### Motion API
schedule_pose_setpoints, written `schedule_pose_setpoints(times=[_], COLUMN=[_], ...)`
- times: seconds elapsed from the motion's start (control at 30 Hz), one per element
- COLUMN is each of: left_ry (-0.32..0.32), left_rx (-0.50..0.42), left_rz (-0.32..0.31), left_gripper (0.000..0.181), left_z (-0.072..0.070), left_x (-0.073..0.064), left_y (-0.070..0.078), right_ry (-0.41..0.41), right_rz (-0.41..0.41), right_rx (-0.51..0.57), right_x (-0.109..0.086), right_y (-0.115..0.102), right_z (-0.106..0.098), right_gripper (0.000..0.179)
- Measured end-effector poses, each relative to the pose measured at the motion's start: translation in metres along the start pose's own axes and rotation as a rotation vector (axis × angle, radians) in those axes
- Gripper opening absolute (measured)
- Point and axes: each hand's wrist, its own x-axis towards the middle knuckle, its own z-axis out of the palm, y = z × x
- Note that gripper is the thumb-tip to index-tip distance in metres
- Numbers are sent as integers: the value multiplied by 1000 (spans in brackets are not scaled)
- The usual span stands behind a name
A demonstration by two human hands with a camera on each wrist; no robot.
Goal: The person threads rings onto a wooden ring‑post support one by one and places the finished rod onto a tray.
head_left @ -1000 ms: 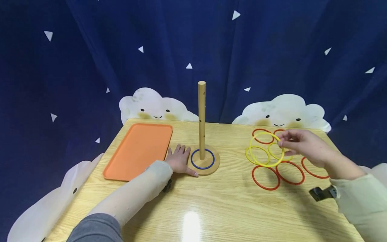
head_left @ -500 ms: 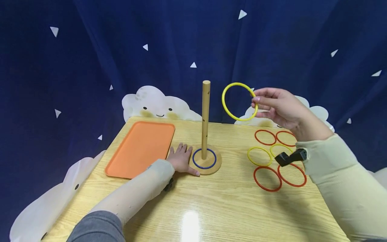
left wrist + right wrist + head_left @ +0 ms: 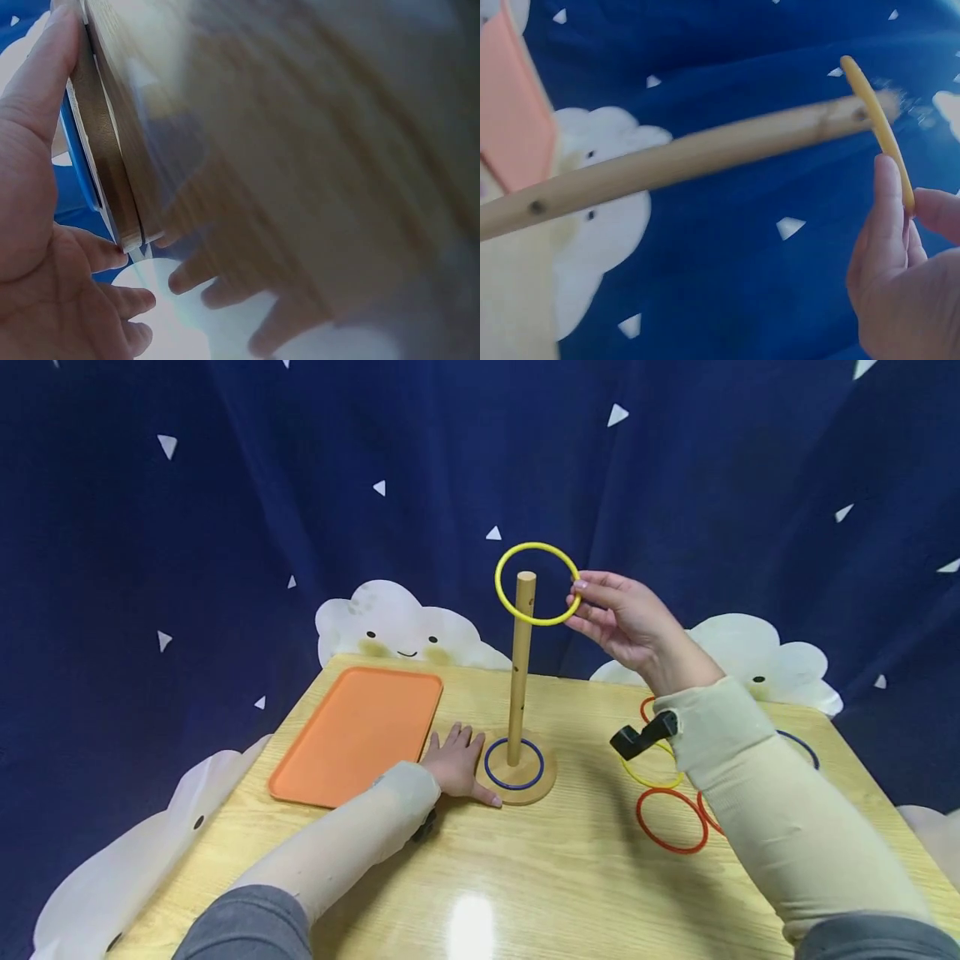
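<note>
My right hand [image 3: 626,622] pinches the right edge of a yellow ring [image 3: 534,545] between thumb and fingers. The ring is at the top of an upright wooden peg [image 3: 520,685]; in the right wrist view the peg's tip [image 3: 889,103] shows beyond the ring. Around the peg's foot, a blue ring [image 3: 514,789] lies on the round wooden base [image 3: 550,768]. My left hand [image 3: 456,767] rests flat on the table at the base's left side, fingers spread. In the left wrist view, its thumb lies along the base's edge [image 3: 105,142].
An orange tray [image 3: 360,735] lies at the left of the table. Under and beside my right forearm are a red ring [image 3: 638,814], a yellow ring [image 3: 652,783] and a blue ring [image 3: 806,747], with others partly hidden. A dark blue curtain [image 3: 420,443] hangs behind.
My right hand has lifted the yellow ring from above the other rings on the right and carried it left to the peg's top. My left hand has stayed by the base.
</note>
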Motion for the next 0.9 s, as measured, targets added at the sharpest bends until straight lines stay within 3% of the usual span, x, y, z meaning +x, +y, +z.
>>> schedule_pose_setpoints(times=[0.13, 0.43, 0.63, 0.9], left_ry=[5, -3, 3, 28], left_rx=[15, 10, 12, 4], left_rz=[3, -8, -5, 7], left_gripper=[128, 127, 127, 128], left_z=[-1, -1, 1, 1], left_x=[0, -6, -5, -1], left_y=[2, 1, 1, 1], right_ry=[31, -6, -21, 4], right_rz=[73, 173, 243, 293], right_rx=[-34, -329, -464, -573], right_x=[8, 20, 21, 17], right_y=[21, 94, 139, 169], right_z=[-20, -61, -84, -97], right_gripper=[8, 9, 8, 32])
